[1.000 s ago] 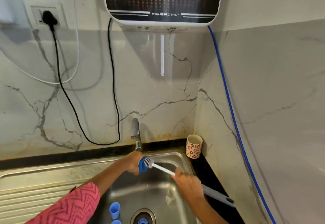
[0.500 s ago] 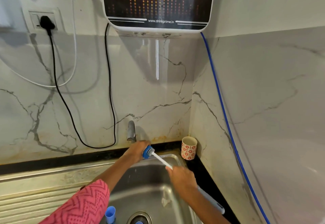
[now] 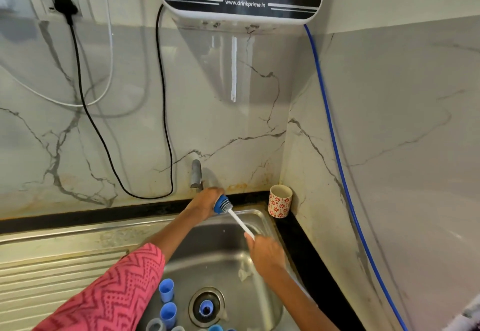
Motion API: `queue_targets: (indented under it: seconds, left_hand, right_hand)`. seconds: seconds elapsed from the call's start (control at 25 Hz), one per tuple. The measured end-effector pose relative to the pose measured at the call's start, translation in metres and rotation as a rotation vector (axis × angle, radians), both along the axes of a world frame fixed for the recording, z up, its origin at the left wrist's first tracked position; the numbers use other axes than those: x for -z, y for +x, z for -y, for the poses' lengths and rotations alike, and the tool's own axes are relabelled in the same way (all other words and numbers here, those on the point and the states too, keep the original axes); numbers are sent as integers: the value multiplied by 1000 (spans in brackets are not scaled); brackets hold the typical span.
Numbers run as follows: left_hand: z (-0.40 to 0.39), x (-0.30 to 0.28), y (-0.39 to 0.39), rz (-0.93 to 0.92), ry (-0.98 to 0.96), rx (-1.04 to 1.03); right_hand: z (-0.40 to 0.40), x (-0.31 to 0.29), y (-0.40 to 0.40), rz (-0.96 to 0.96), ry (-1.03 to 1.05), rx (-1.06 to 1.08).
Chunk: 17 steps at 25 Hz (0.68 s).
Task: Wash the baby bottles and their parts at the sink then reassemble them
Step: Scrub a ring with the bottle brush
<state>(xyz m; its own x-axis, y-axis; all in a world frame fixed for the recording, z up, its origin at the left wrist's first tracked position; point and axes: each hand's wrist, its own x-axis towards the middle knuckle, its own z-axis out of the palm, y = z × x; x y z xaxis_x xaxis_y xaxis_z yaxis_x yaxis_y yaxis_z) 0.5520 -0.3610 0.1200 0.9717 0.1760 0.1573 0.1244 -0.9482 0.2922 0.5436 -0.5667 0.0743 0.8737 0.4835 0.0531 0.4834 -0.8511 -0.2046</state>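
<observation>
your left hand (image 3: 207, 202) grips a blue bottle part (image 3: 220, 203) over the far sink (image 3: 262, 217); your right hand (image 3: 266, 252) grips the brush (image 3: 237, 220) scrubbing it.

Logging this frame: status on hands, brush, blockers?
Left hand grips blue bottle ring near tap. Right hand holds brush, bristles at ring. Blue caps in sink, nothing blocking.

I log: blue ring (image 3: 220, 203), white brush (image 3: 240, 222), pink zigzag sleeve (image 3: 114, 294), red-flowered cup (image 3: 280, 204), blue caps (image 3: 166, 290), possibly.
</observation>
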Motion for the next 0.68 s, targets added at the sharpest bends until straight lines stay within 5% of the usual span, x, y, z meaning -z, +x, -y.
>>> queue_targets:
  seconds: [0.16,0.32,0.52,0.68]
  left_hand:
    - [-10,10,-12,18,-33,-34]
    - [-10,29,-27,-54,-36,-83]
    - [-11,18,-23,11,12,-31]
    - [-25,26,-31,29,-3,-205]
  right_hand:
    - [1,3,-14,-11,-48,-67]
    - [11,-25,3,356,-149,-187]
    - [3,11,-4,-20,-118,-58]
    - [2,6,-11,47,-92,-168]
